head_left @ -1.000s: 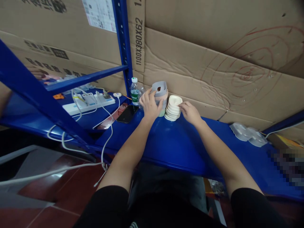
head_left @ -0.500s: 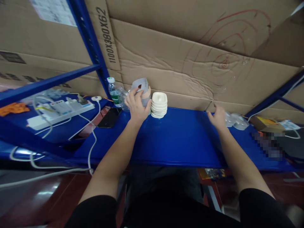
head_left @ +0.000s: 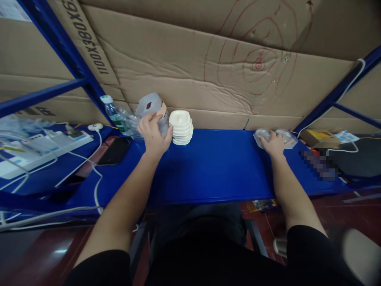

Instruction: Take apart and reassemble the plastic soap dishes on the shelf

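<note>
My left hand point(head_left: 154, 131) is curled around the front of a translucent grey container point(head_left: 150, 102) with a brown mark and a peach-coloured band. Its thumb reaches beside a stack of cream-coloured, square, rounded lids or dishes point(head_left: 181, 129). Over on the right, my right hand point(head_left: 273, 143) lies across clear plastic pieces point(head_left: 287, 138), its thumb and fingers spread. Those pieces look like thin moulded cups or covers; the palm hides part of them. No firm grip on them shows.
A clear bottle point(head_left: 114, 113) leans at the left by crumpled clear plastic. A black phone point(head_left: 115, 151), a white power strip point(head_left: 47, 153) and cables lie further left. On the right are a small cardboard box point(head_left: 318, 139) and a blue frame post point(head_left: 330, 93). Cardboard point(head_left: 178, 75) backs the blue shelf point(head_left: 214, 171).
The view has turned rightward. My right hand has moved from beside the clear plastic pieces onto them. My left hand stays at the grey container.
</note>
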Available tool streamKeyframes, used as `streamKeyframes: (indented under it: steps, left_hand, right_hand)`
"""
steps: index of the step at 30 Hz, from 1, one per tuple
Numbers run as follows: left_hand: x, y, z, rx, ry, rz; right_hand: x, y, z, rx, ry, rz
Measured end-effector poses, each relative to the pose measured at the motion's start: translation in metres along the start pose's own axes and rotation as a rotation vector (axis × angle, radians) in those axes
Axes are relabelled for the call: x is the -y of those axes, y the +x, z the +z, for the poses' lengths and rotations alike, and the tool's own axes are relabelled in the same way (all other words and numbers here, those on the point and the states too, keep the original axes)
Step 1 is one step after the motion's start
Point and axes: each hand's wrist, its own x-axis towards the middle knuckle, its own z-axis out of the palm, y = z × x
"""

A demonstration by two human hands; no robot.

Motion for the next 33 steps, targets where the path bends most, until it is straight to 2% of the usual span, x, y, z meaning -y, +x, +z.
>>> streamKeyframes:
  steps: [3,8,11,14,18,23,27,33]
  left_hand:
    - [0.003,-0.001,0.001,-0.021,0.016,0.042]
    - [0.007,0.000,0.003,-0.070,0.019,0.086]
    - [0.007,0.001,0.001,-0.097,0.019,0.104]
    - [0.005,0.002,-0.001,-0.096,0.023,0.095]
    - [0.000,0.002,-0.001,-0.034,-0.010,0.058]
    - [-0.009,-0.003,0.003,0.013,-0.052,0.071]
    - [-0.016,-0.007,0.005,0.012,-0.036,0.165]
    - [-0.022,-0.010,0.005,0.061,0.000,0.233]
  right_hand:
    - [-0.009,0.008,-0.005,0.011,0.036,0.043]
    - [-0.032,0.035,-0.017,0.231,-0.006,0.178]
    - [-0.032,0.042,-0.027,0.390,-0.016,0.174]
    - [-0.021,0.028,-0.035,0.438,-0.006,0.101]
    - [0.008,-0.016,-0.046,0.484,-0.010,-0.090]
    - [0.067,-0.064,-0.061,0.552,0.006,-0.377]
    - [0.116,-0.078,-0.075,0.589,-0.017,-0.533]
    - [0.185,-0.097,-0.086,0.490,-0.042,-0.802]
